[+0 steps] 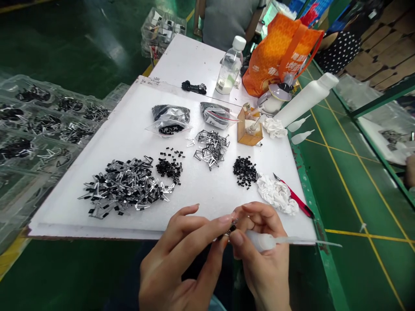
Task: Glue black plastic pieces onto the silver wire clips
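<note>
My left hand [181, 259] pinches a small black and metal part [231, 228] between thumb and forefinger, just below the near edge of the white board [129, 129]. My right hand [262, 255] meets it fingertip to fingertip on the same part and also holds a translucent squeeze bottle [275, 241] whose long nozzle points right. A large heap of assembled black and silver clips [123, 185] lies on the board to the left. Smaller piles of black pieces [244, 172] and bare metal clips [210, 149] lie further back.
A crumpled white cloth [277, 194] and a red-handled knife [295, 198] lie at the board's right. Behind stand two plastic bags [170, 119], a small wooden box [248, 127], a water bottle [230, 65], an orange bag [279, 52]. Clear trays [39, 125] fill the left. A person [227, 17] sits opposite.
</note>
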Tool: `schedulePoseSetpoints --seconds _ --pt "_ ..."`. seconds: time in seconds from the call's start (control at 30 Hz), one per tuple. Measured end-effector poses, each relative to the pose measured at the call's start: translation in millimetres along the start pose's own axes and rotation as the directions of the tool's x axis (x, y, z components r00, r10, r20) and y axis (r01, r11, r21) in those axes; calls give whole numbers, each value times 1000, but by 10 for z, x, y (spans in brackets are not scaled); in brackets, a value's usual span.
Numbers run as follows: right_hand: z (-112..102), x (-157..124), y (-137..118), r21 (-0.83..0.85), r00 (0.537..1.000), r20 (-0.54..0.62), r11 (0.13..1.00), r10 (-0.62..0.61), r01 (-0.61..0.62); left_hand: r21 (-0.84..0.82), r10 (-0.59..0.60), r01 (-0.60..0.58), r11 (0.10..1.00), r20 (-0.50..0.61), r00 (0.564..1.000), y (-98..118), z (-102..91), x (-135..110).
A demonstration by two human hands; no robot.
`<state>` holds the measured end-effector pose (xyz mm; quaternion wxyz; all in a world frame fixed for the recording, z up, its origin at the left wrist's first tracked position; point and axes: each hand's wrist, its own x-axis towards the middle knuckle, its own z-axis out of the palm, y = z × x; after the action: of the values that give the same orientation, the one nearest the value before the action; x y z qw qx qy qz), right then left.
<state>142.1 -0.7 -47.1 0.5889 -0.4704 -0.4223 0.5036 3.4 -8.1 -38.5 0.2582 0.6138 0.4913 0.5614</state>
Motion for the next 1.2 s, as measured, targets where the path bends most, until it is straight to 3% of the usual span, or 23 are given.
schedulePoseSetpoints --seconds 0.2,0.3,0.43,0.53,0.6,0.67,0.73,0.8,0.93,1.2 --pt "-79 40 39 -6 1000 9 1000 27 -27 -101 -169 167 981 -10 986 24 2 -9" --pt "-167 252 -23 -32 999 -21 999 24 -24 -162 -292 287 944 -12 956 10 -18 26" --pt "-324 775 -255 -66 993 -105 997 -52 45 -376 -538 543 751 128 833 -57 -50 97" --pt "-382 1020 -426 -76 992 -89 994 -89 83 -439 -622 611 658 139 770 -55 -52 104" --pt "-363 1000 -454 -109 999 37 994 -21 25 -379 -625 595 708 56 779 -15 -41 90" --pt "-313 866 -400 -177 977 195 983 91 -56 -317 -586 551 772 -18 810 30 -31 80" --pt "-253 696 -298 -211 935 314 972 165 -101 -275 -513 486 830 -33 858 51 -34 83" --pt "-203 553 -195 -186 914 360 974 189 -128 -229 -428 416 880 -3 904 44 -52 92" --pt "-156 405 -76 -123 931 299 976 210 -181 -155 -325 332 930 69 943 10 -84 84" --pt "-139 220 -7 -102 977 131 983 166 -153 -109 -352 357 928 63 934 17 5 70"
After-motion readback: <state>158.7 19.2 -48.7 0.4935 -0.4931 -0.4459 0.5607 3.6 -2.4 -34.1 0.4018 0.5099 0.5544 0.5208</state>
